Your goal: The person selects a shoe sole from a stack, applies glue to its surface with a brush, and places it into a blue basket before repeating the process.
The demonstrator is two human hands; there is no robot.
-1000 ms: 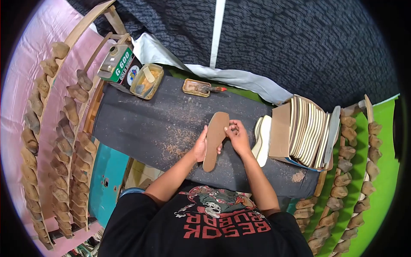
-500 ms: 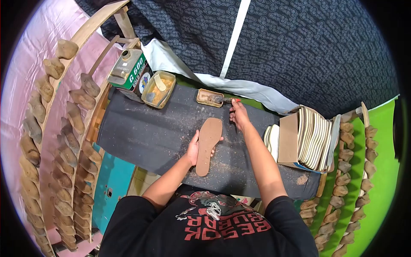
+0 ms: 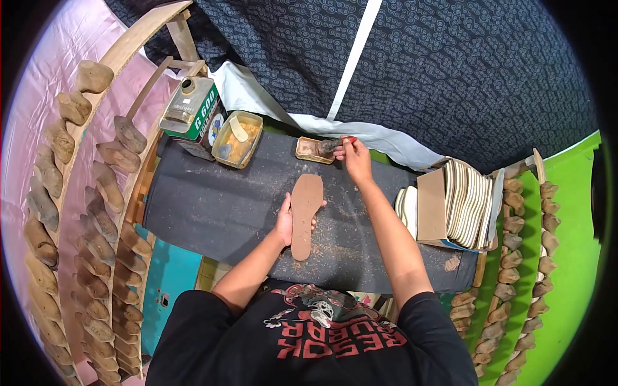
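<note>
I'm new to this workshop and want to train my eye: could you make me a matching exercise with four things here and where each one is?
Things:
1. brown sole
2. red-tipped tool
3. G 600 can
4. cardboard box

Places:
A. far left corner of the table
B. in the right hand
C. right end of the table
D. in the left hand

Pairs: 1-D, 2-B, 3-A, 4-C

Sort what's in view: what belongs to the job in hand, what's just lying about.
In use:
brown sole-shaped piece, in the left hand
red-tipped tool, in the right hand
small tray under the tool

Apparently idle:
G 600 can
larger tub
cardboard box
racked foot-shaped forms
</note>
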